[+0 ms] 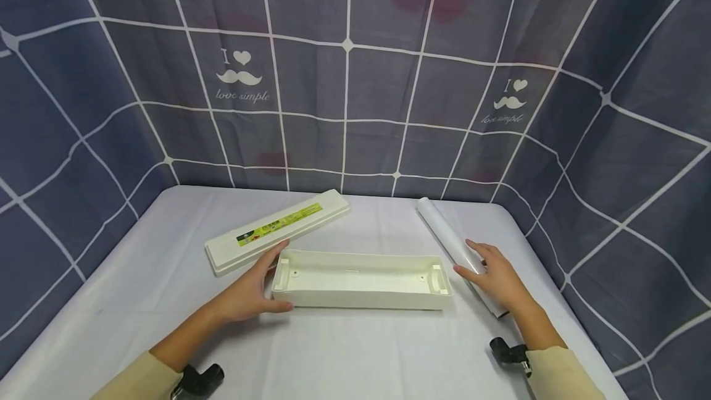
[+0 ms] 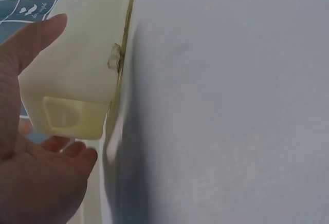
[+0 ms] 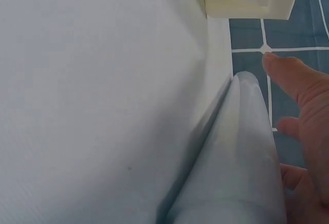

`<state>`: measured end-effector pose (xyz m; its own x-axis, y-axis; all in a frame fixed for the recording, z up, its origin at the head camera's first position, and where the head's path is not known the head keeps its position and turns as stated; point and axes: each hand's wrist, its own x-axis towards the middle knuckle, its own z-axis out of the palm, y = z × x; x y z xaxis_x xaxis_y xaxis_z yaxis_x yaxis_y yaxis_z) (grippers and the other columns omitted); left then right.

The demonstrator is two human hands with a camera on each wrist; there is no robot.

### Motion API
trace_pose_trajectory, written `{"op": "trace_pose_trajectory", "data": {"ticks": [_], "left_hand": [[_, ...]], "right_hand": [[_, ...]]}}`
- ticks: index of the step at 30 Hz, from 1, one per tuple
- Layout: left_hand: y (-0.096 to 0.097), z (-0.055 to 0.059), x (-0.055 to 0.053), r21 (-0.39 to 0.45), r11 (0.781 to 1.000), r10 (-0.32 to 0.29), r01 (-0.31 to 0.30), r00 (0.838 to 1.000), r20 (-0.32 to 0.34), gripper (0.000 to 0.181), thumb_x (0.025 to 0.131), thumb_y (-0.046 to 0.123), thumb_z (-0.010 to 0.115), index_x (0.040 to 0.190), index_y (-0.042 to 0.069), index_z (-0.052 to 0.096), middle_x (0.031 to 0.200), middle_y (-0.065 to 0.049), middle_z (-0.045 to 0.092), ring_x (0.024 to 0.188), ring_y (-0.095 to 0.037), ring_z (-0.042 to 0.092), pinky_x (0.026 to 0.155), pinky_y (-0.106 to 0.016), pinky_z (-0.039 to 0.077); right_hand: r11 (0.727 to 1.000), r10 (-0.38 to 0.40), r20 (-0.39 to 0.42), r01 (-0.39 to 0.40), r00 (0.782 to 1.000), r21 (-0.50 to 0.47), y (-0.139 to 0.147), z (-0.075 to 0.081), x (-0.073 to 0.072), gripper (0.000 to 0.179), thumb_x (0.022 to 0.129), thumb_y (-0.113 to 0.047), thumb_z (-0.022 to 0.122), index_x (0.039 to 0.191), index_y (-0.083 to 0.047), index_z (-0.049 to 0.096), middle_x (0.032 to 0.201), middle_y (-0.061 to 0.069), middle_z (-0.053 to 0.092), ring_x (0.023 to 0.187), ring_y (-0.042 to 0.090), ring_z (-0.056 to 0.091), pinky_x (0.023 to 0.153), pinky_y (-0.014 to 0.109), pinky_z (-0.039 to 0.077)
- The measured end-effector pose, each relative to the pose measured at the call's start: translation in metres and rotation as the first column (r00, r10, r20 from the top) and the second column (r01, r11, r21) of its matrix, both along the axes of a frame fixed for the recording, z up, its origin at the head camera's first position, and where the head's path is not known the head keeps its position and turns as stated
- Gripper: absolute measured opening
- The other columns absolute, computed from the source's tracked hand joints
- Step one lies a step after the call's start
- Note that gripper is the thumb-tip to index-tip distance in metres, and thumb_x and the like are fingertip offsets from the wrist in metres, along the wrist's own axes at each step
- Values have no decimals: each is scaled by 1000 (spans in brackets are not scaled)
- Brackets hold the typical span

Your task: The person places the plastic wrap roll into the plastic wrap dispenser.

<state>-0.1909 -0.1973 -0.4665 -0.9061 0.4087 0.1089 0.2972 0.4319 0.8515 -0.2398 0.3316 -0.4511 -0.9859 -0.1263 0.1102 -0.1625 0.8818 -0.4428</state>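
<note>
A long cream plastic box (image 1: 361, 299) with no cover on it lies in the middle of the table, its inside facing up. My left hand (image 1: 247, 292) spans its left end, thumb along the front side and index finger near the back corner; the fingers are spread, and firm contact cannot be made out. In the left wrist view the thumb (image 2: 49, 31) overlaps the box's side (image 2: 85, 44). My right hand (image 1: 497, 276) hovers over a glossy white roll of film (image 1: 452, 239), thumb and fingers spread. The right wrist view shows the thumb apart from the roll (image 3: 236, 152).
Behind the box, to the left, a long cream lid (image 1: 278, 227) with a green-yellow label lies slanted. A white cloth (image 1: 344, 357) covers the table. Dark grey checked curtains (image 1: 311, 79) stand at the back and both sides.
</note>
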Motion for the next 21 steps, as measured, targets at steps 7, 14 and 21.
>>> {"op": "trace_pose_trajectory", "data": {"ticks": [7,14,21], "left_hand": [[-5,-2,-10,87,996,-34,30,999,41,123,74,17,93,165,12,10,157,-23,36,147,-43,39,119,-27,37],[-8,-1,-16,135,988,-81,69,993,86,120,74,12,93,164,11,14,158,-23,36,145,-42,39,108,-4,33],[-10,-3,-19,149,985,-100,84,990,101,117,74,12,93,162,4,17,160,-24,32,146,-46,37,112,-9,34]], "right_hand": [[998,31,99,-25,995,-58,7,0,-4,91,90,-53,74,158,-7,36,148,34,46,121,46,57,92,57,54],[980,119,185,-85,976,-179,16,2,-5,89,92,-41,77,161,-10,30,157,32,37,126,51,56,88,49,57],[971,139,224,-88,965,-223,22,0,-9,90,91,-34,79,162,-11,29,147,34,47,106,34,64,76,35,56]]}}
